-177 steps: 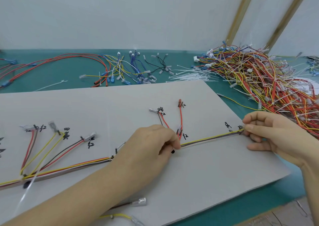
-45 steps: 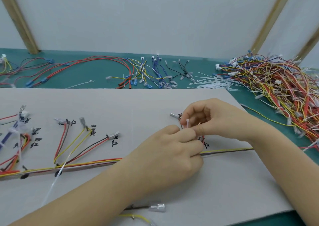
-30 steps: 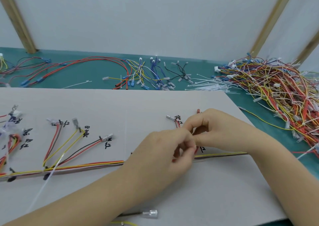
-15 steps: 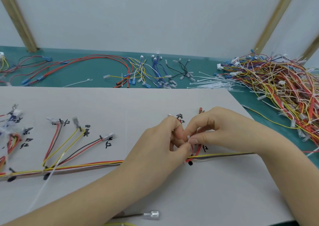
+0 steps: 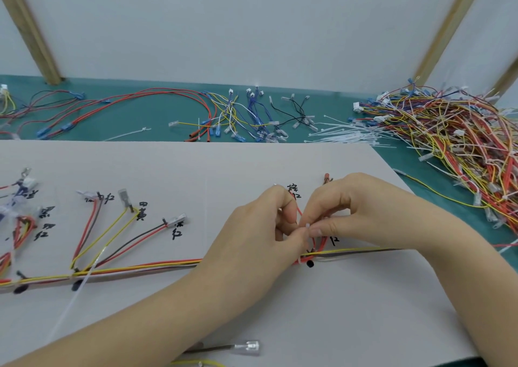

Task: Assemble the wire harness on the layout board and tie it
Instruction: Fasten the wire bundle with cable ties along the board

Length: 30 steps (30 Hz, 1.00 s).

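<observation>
Head view: multicoloured harness (image 5: 140,268), white-tied.

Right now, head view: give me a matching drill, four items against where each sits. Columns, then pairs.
1. cable tie
2. loose tie pile
3. tangled wire heap
4. spade terminal

A. far right of the green mat
B. near edge of the layout board
C. pinched between left hand and right hand
D. green mat, just beyond the board

Pairs: 1-C, 2-D, 3-A, 4-B

Two hands (image 5: 260,234) (image 5: 361,212), one layout board (image 5: 280,164), two wooden posts (image 5: 30,30) (image 5: 445,30).
</observation>
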Each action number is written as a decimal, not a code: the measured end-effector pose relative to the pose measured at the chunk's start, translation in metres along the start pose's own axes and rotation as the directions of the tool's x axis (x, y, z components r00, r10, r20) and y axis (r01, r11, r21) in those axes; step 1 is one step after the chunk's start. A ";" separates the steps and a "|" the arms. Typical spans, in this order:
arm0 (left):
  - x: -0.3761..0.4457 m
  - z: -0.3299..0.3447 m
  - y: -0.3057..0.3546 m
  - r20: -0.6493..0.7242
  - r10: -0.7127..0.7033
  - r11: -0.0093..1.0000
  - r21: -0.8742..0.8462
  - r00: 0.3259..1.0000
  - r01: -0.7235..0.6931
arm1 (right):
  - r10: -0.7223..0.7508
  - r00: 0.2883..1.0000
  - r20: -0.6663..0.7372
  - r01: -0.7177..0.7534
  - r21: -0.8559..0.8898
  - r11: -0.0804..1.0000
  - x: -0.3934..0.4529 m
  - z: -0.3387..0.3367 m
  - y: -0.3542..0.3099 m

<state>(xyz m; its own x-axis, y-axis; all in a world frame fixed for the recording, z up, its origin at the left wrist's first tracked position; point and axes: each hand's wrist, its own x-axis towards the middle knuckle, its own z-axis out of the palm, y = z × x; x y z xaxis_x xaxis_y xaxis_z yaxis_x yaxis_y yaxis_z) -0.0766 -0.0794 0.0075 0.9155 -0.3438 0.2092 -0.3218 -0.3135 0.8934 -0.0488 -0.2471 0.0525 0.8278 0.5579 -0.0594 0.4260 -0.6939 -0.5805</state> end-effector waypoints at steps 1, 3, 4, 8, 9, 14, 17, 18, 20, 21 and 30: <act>0.000 0.000 0.000 -0.004 0.003 1.000 0.004 1.000 -0.003 | -0.010 1.000 0.001 0.010 -0.010 1.000 -0.001 0.001 -0.001; 0.000 0.001 0.000 -0.012 0.007 1.000 0.016 1.000 -0.007 | -0.012 1.000 0.026 0.011 0.036 0.999 -0.002 0.001 -0.002; 0.000 0.001 0.000 -0.017 0.009 1.000 0.022 1.000 -0.008 | 0.004 0.999 0.040 -0.007 0.077 0.997 -0.003 0.001 -0.002; -0.001 0.002 -0.001 -0.028 0.023 0.998 0.059 0.999 -0.021 | 0.050 0.999 0.014 -0.051 0.165 0.985 -0.002 -0.001 0.003; -0.001 0.002 -0.001 -0.029 0.025 0.998 0.066 0.999 -0.023 | 0.057 0.998 0.005 -0.057 0.167 0.984 -0.002 0.000 0.003; -0.002 0.003 0.000 -0.029 0.027 0.997 0.077 0.999 -0.024 | 0.093 0.995 -0.036 -0.084 0.189 0.978 -0.003 0.000 0.003; 0.000 0.002 0.000 -0.034 0.013 0.999 0.041 0.999 -0.012 | 0.070 0.995 -0.074 -0.058 0.155 0.986 -0.004 -0.002 0.000; 0.001 0.001 0.000 -0.029 -0.001 1.000 0.030 1.000 0.002 | 0.057 0.994 -0.088 -0.043 0.154 0.987 -0.005 -0.003 -0.001; 0.002 -0.001 0.000 -0.005 -0.008 0.999 0.053 1.000 0.008 | 0.041 0.993 -0.114 -0.027 0.121 0.992 -0.006 -0.004 -0.002; 0.003 -0.002 0.000 0.008 0.007 0.996 0.084 1.000 -0.007 | 0.036 0.992 -0.119 -0.025 0.088 0.996 -0.006 -0.004 -0.002; 0.004 -0.003 0.002 0.051 -0.002 0.990 0.142 0.999 -0.006 | 0.028 0.989 -0.144 -0.027 0.010 1.000 -0.005 -0.003 -0.005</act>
<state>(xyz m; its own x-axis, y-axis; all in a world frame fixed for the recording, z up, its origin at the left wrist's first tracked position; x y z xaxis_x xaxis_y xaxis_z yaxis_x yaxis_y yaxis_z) -0.0729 -0.0786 0.0108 0.9025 -0.3877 0.1874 -0.3580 -0.4337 0.8269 -0.0544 -0.2480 0.0581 0.8833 0.4670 0.0420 0.4000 -0.7038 -0.5871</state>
